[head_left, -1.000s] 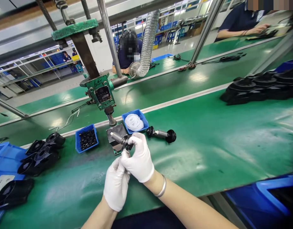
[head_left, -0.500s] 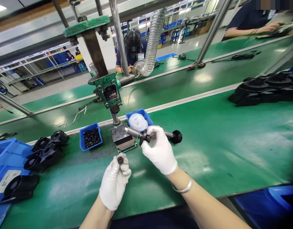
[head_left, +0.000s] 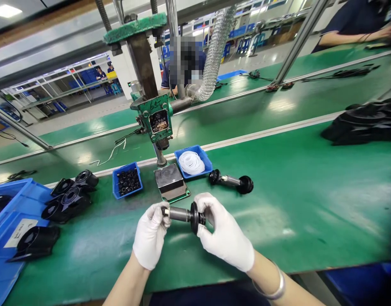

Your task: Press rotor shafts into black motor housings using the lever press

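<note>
Low in the centre, below the metal block (head_left: 170, 182), the tray of white rings (head_left: 193, 161) and a second shaft (head_left: 231, 182), the left hand (head_left: 150, 241) pinches the shaft's (head_left: 180, 213) left tip while the right hand (head_left: 225, 236) grips its black-collared end.

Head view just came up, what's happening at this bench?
A person in white gloves holds a short metal shaft over the green bench. The right hand grips its black flanged end; the left hand pinches the other tip. A similar shaft assembly lies beside the tray of white rings.
</note>
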The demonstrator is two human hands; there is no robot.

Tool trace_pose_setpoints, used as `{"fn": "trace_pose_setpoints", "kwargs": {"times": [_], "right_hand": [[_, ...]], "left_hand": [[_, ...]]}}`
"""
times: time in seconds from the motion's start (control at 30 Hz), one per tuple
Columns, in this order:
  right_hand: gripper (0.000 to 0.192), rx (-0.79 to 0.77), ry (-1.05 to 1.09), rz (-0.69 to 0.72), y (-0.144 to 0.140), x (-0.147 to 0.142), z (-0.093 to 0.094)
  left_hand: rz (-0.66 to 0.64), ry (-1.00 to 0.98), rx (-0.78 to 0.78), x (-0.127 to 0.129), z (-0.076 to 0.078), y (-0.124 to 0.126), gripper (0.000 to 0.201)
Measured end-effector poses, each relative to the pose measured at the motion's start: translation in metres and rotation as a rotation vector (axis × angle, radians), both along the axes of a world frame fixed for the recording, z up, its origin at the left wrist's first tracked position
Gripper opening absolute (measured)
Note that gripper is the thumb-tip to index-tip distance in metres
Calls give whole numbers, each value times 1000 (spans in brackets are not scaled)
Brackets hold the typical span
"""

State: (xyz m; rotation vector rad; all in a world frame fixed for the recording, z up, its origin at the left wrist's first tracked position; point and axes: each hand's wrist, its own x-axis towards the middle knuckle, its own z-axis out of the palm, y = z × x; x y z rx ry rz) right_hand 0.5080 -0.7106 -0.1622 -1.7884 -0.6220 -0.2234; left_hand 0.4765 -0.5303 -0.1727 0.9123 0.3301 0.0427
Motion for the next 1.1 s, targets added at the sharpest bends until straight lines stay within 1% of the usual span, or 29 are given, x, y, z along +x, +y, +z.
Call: {"fn": "trace_pose_setpoints", "kwargs": {"times": [0.07,0.17,0.23,0.3,0.37,0.5,0.53,0.57,0.63,0.73,0.8,0.87,0.93,1.0,1.07,1.1], "right_hand": [[30,-49,-87,3,-1,0,2],[35,-191,-366,3,-4,1,3],[35,-245,-515,2,-4,2,1],[34,-209,-524,-2,-4,3,-1],[33,-181,-512,-20,-2,5,-3],[33,-334,-768,-44,3,6,-9],[33,-342,-779,-46,4,6,-10],[34,-319,-742,-48,6,6,-11],[35,-221,-572,-40,11,7,-11],[38,-80,-338,-16,17,8,-10],[36,-15,-234,-9,19,10,-10],[36,38,-167,7,18,11,-11],[37,69,-133,32,18,12,-13],[37,90,-114,41,17,12,-15],[36,103,-102,37,18,13,-15],[35,101,-101,37,20,14,-15]], "left_hand": [[16,-28,136,0,-1,6,39],[9,-79,369,0,-4,16,37],[-27,-106,461,2,-5,21,37],[-50,-129,492,3,-5,23,37],[-33,-133,489,3,-3,23,35],[-4,-91,480,2,0,18,34],[-1,-88,481,2,2,16,34],[1,-83,469,1,3,14,34],[-4,-60,404,0,8,10,37],[-16,-37,262,-6,16,4,55],[-19,-93,211,-11,19,2,68],[-40,-168,192,-16,19,2,76],[-59,-217,195,-17,18,4,76],[-76,-242,218,-16,14,7,72],[-73,-285,295,-14,10,10,68],[-52,-305,371,-13,9,12,67]]}}
